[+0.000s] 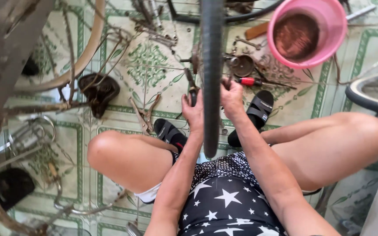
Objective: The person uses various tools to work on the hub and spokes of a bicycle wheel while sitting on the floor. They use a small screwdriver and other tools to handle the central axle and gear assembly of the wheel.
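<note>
A black bicycle tyre [211,65] on its wheel stands upright between my knees, seen edge-on. My left hand [192,111] is against the tyre's left side and grips a dark-handled tool [191,87]. On the tyre's right side, my right hand [232,97] has its fingers curled at the rim. Whether it holds anything is hidden by the tyre.
A pink bucket [334,26] of brown water stands at the far right. A red-handled screwdriver [249,81], pliers [145,114], wrenches and small parts litter the tiled floor. A bicycle saddle [98,91] and rusty rim [84,57] lie left; another tyre [368,97] is at right.
</note>
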